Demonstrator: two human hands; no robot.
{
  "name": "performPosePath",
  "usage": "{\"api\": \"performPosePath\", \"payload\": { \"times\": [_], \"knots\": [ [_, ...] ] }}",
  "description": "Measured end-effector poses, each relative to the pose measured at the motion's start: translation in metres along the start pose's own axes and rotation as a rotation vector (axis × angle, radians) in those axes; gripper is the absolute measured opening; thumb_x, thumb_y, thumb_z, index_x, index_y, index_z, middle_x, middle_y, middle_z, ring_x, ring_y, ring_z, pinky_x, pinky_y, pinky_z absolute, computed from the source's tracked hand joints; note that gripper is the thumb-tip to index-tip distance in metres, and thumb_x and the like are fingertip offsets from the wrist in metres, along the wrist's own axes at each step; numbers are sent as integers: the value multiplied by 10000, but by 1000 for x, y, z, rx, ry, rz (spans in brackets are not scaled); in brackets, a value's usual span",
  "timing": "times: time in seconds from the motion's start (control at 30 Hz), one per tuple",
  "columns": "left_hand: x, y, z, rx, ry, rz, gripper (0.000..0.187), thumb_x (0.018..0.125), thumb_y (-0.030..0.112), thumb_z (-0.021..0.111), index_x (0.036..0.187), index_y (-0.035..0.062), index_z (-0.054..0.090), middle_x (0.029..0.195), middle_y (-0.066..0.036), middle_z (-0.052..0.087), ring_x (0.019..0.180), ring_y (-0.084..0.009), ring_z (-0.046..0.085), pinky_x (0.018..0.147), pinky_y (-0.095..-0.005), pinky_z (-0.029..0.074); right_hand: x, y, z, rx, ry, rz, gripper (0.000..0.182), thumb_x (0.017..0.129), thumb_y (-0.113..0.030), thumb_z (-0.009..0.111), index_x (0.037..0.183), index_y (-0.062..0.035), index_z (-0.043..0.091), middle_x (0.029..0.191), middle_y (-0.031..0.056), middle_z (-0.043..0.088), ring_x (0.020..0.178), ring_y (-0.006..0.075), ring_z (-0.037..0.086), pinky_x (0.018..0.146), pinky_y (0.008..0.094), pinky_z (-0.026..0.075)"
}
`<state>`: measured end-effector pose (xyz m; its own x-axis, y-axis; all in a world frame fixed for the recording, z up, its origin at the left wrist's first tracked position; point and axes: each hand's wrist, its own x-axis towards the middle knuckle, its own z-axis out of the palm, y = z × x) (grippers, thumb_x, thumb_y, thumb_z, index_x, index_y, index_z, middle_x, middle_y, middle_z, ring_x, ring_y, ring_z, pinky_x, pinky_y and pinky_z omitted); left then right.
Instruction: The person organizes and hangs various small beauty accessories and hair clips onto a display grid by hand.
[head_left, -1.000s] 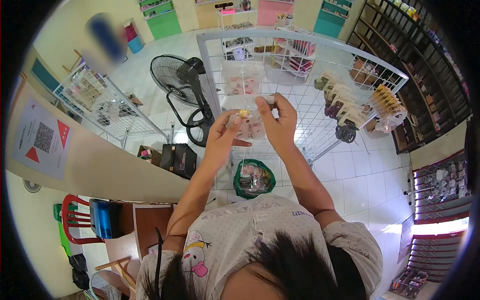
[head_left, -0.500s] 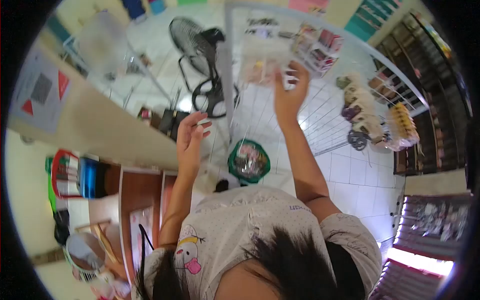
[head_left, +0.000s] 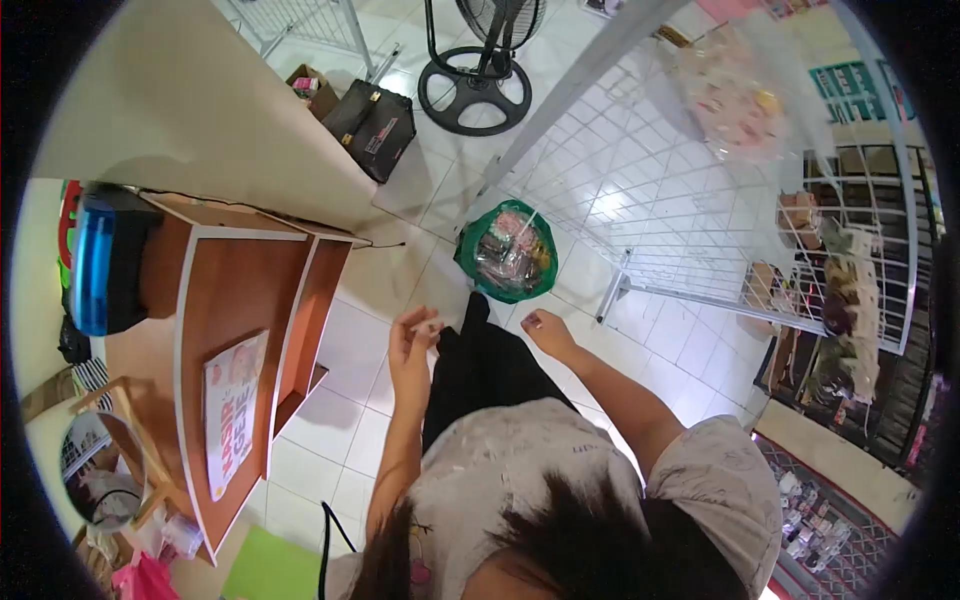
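Note:
My left hand (head_left: 413,335) is held low in front of my body, its fingers loosely bent and apart, with nothing visible in it. My right hand (head_left: 548,333) is level with it to the right, fingers curled in and no object showing. Just beyond both hands, a green plastic bag (head_left: 507,252) stands on the floor, gaping at the top, with clear-wrapped items inside, some pink. Neither hand touches it. Up to the right, clear plastic packs (head_left: 735,100) with pinkish contents hang on a white wire grid rack (head_left: 620,180).
A black stand fan (head_left: 475,90) and a black case (head_left: 370,130) are on the tiled floor ahead. An orange-brown shelf unit (head_left: 240,270) stands at my left, with a round mirror (head_left: 103,470) near it. More goods (head_left: 850,310) hang at the rack's right end.
My right hand has come down from the rack toward my body, and my left hand has lowered too. The view has turned down, bringing the green bag nearer the centre.

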<state>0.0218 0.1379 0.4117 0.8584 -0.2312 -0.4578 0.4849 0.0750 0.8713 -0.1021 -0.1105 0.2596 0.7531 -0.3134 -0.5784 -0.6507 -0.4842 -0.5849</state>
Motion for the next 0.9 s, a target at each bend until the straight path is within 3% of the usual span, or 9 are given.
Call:
{"api": "performPosePath", "payload": {
  "times": [0.13,0.3,0.37,0.43,0.53,0.63,0.7,0.87,0.9],
  "knots": [
    [8,-53,-18,-42,-15,-131,272,952,178,466,1173,23,499,1071,-83,587,952,-153,567,814,-275,439,71,69,43,324,-149,683,430,813,-408,629,954,-4,590,869,109,611,760,228,610,686,397,510],
    [5,-145,-44,-52,103,-270,271,964,194,440,1166,27,509,1100,-99,591,963,-164,579,831,-282,446,190,130,83,165,31,550,464,808,-471,611,924,-22,609,789,96,608,723,246,608,639,409,514],
    [-1,-178,-52,-75,157,-333,284,961,212,450,1166,22,502,1107,-119,594,972,-180,586,843,-294,453,242,134,95,445,237,547,449,801,-443,619,880,-1,620,769,102,619,707,262,607,607,402,499],
    [-7,-217,-56,-120,205,-407,297,958,230,461,1169,23,492,1106,-130,589,976,-192,587,851,-308,460,317,200,119,-261,496,115,384,808,-394,600,888,-20,640,819,125,647,735,278,623,625,413,482],
    [-6,-262,-56,-175,253,-465,309,952,247,474,1170,29,480,1105,-137,582,980,-202,586,858,-326,472,402,241,134,385,597,535,405,812,-369,558,980,-9,634,919,182,654,835,318,634,723,399,483],
    [-8,-273,-43,-224,279,-502,301,958,230,457,1170,17,470,1111,-150,578,990,-212,586,865,-326,471,394,175,131,105,725,731,468,783,-346,588,1057,32,601,1025,227,628,944,341,617,804,405,469],
    [-4,-271,-33,-239,273,-498,302,962,230,448,1172,14,465,1117,-153,573,1000,-215,583,871,-325,468,377,162,131,-135,639,602,482,758,-294,625,1075,67,578,1067,243,608,981,356,599,831,401,463],
    [6,-262,-16,-297,241,-482,342,941,251,494,1180,7,468,1133,-164,570,1033,-238,572,901,-343,447,369,164,163,713,757,253,578,614,-106,756,1120,68,538,1009,163,619,916,296,606,811,370,473],
    [8,-263,-16,-298,226,-495,361,935,263,505,1187,8,464,1142,-163,565,1039,-239,568,902,-348,446,371,163,161,790,732,428,584,584,-103,770,1098,65,547,987,149,617,870,264,606,775,349,477]
  ]
}}
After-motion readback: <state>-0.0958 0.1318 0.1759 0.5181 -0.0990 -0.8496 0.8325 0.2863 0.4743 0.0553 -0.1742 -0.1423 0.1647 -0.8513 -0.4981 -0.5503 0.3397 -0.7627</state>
